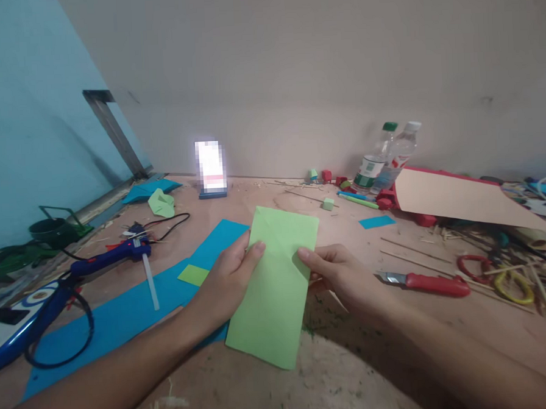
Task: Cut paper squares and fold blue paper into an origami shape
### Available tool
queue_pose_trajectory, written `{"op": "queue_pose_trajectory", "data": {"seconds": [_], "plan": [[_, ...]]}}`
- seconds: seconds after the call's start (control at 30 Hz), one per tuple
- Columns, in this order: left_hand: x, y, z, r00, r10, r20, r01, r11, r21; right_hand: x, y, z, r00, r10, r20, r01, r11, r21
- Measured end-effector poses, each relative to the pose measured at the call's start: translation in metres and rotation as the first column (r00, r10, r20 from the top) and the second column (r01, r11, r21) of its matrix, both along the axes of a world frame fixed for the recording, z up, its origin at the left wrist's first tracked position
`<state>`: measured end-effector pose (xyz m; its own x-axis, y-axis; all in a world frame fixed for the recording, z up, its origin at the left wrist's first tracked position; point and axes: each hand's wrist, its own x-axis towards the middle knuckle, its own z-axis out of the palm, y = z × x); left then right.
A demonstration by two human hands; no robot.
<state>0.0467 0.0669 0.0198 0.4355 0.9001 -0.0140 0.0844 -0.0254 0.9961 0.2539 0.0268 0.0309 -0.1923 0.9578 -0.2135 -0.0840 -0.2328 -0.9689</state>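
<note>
A light green sheet of paper (pixel 277 290), a tall rectangle with faint creases near its top, is held up over the table between both hands. My left hand (pixel 237 264) pinches its left edge, thumb on the front and fingers hidden behind. On the right edge, my right hand (pixel 329 265) grips it the same way, thumb in front and fingertips partly showing behind. Blue paper (pixel 122 304) lies under my left forearm, with a small green piece (pixel 193 275) on it beside my left wrist.
A blue glue gun (pixel 111 256) with its cable lies at left. A lit phone (pixel 210 165) stands at the back. Right of my right hand are a red-handled cutter (pixel 435 284), scissors (pixel 513 284), thin sticks and two bottles (pixel 370 169).
</note>
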Motion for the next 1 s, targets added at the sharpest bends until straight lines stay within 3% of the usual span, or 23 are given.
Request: {"op": "queue_pose_trajectory", "data": {"seconds": [0.4,0.67,1.0], "plan": [[-0.001,0.003,0.004,0.994,0.104,-0.022,-0.103,0.993,0.051,-0.004,-0.004,-0.005,1.0,0.002,-0.005,-0.002,1.0,-0.014],[0.0,0.007,0.008,0.983,0.167,0.075,-0.171,0.984,0.054,-0.007,-0.008,0.002,0.987,0.071,0.141,-0.081,0.995,0.066],[-0.001,0.011,0.006,0.97,0.216,0.111,-0.226,0.971,0.084,-0.013,-0.01,-0.01,1.0,0.005,0.017,-0.005,1.0,-0.009]]}}
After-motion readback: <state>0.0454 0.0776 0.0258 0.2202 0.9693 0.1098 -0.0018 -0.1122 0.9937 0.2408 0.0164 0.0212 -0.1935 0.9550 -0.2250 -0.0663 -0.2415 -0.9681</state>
